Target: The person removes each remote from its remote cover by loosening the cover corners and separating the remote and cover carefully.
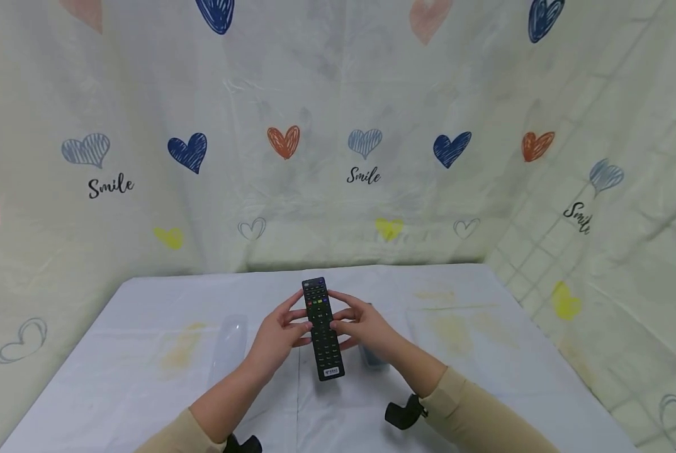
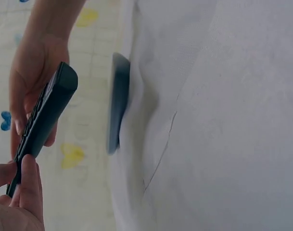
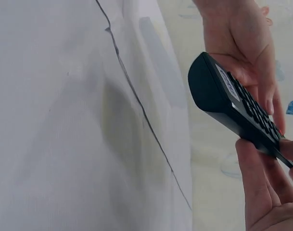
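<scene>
A black remote control (image 1: 323,333) is held up over the white table, its buttons facing the head camera and a white label at its lower end. My left hand (image 1: 277,335) grips its left edge, thumb on the front near the middle and fingers along the side and behind. From the opposite side my right hand (image 1: 366,325) holds the right edge in the same way. In the right wrist view the remote control (image 3: 223,103) shows its thick, rounded end, with the right fingers (image 3: 252,178) against its underside. A blue-grey flat object (image 1: 373,360) lies beneath the right hand, partly hidden.
Left of the left forearm lies a clear, long plastic piece (image 1: 230,343) on the white tablecloth (image 1: 145,352). The cloth has yellowish stains and a crease line down the middle. A curtain (image 1: 326,82) printed with hearts hangs behind the table and at both sides.
</scene>
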The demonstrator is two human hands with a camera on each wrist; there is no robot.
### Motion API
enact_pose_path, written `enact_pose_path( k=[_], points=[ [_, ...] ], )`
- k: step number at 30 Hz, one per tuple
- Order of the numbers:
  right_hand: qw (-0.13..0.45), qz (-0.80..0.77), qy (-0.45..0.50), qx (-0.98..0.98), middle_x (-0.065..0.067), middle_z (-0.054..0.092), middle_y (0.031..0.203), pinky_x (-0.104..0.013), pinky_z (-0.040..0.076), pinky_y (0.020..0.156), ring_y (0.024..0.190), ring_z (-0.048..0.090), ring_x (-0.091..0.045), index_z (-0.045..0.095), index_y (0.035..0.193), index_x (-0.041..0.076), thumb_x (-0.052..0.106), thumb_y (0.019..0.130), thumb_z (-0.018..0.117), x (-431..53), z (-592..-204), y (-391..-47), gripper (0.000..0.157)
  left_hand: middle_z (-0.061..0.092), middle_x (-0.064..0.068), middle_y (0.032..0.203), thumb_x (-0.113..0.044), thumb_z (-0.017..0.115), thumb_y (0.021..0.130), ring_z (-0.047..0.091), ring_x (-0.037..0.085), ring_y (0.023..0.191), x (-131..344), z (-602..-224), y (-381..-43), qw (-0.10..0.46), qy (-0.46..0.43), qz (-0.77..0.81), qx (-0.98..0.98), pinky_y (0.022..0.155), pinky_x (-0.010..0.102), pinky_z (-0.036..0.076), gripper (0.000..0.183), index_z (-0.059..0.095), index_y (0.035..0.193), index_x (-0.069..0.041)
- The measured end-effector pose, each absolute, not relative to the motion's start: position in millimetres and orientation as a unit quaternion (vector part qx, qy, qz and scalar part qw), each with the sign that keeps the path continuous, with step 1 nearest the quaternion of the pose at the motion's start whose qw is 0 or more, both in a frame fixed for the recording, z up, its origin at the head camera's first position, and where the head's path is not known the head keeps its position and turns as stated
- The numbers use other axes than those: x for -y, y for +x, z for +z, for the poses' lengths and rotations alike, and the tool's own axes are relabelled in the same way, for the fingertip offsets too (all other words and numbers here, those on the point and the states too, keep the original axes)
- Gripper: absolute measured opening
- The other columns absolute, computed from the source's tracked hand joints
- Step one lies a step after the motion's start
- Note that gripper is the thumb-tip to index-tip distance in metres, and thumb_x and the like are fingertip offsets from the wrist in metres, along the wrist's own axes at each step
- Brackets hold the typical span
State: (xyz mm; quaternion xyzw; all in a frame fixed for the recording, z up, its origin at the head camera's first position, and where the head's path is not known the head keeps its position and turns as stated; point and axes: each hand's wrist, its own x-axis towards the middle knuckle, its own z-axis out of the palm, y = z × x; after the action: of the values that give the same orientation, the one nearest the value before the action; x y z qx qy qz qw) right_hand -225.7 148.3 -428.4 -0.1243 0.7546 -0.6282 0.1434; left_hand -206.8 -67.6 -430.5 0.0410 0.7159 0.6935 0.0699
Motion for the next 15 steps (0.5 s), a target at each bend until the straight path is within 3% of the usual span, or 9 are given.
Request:
enact_pose_path(
  k=[6, 15],
  points=[
    [0.134, -0.64, -0.094, -0.751, -0.014, 0.068, 0.114, -0.046, 0.06, 0.07, 0.098, 0.069, -0.026, 0.042, 0.151, 0.029, 0.012, 0.095, 0.067, -137, -430, -224, 0.064, 0.061, 0.016, 0.131, -0.009, 0.067, 0.095, 0.069, 0.023, 0.101, 72, -434, -216, 0.076, 0.034, 0.678, -0.73, 0.078, 0.037, 0.059, 0.065, 0.042, 0.151, -0.03],
    [0.161, -0.651, -0.041, -0.741, -0.015, 0.069, 0.109, -0.045, 0.06, 0.073, 0.095, 0.07, -0.026, 0.042, 0.152, 0.02, 0.006, 0.093, 0.068, -120, -439, -230, 0.066, 0.06, 0.019, 0.129, -0.002, 0.065, 0.094, 0.068, 0.024, 0.099, 82, -441, -231, 0.116, 0.013, 0.665, -0.738, 0.076, 0.038, 0.06, 0.064, 0.042, 0.151, -0.02]
  ],
)
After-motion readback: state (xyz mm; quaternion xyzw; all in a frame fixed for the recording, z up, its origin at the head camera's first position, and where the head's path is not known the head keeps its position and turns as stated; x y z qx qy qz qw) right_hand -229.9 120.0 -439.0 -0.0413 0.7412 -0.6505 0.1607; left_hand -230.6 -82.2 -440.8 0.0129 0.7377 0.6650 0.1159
